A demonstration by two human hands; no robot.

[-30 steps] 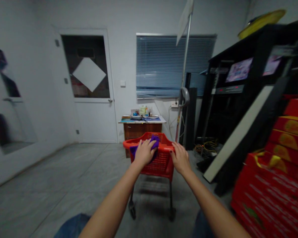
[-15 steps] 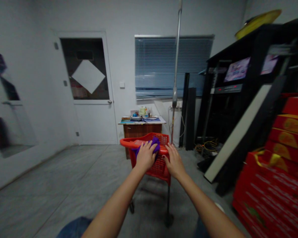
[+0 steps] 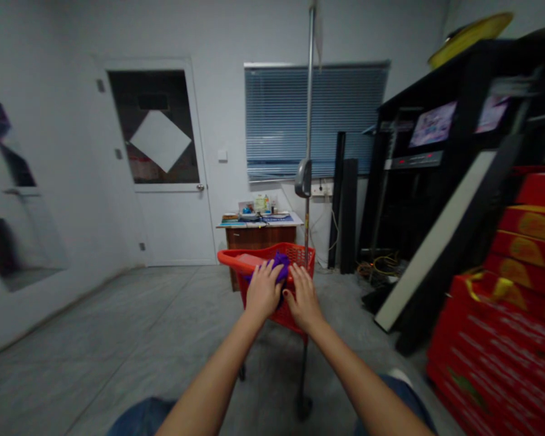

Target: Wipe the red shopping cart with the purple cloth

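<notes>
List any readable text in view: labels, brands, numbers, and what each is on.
Nothing can be read for certain.
Red cartons: rows of printing on the sides, too blurred to read.
Panel on the black rack: red display marks, too small to read.
Picture on the black rack: too blurred to read any text.
Red basket: no lettering visible.

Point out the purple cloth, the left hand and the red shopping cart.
Purple cloth (image 3: 280, 267), head view, on the part showing above the left hand.
Left hand (image 3: 263, 292), head view, on the back of the hand.
Red shopping cart (image 3: 229, 259), head view, on the left end of its basket rim.
</notes>
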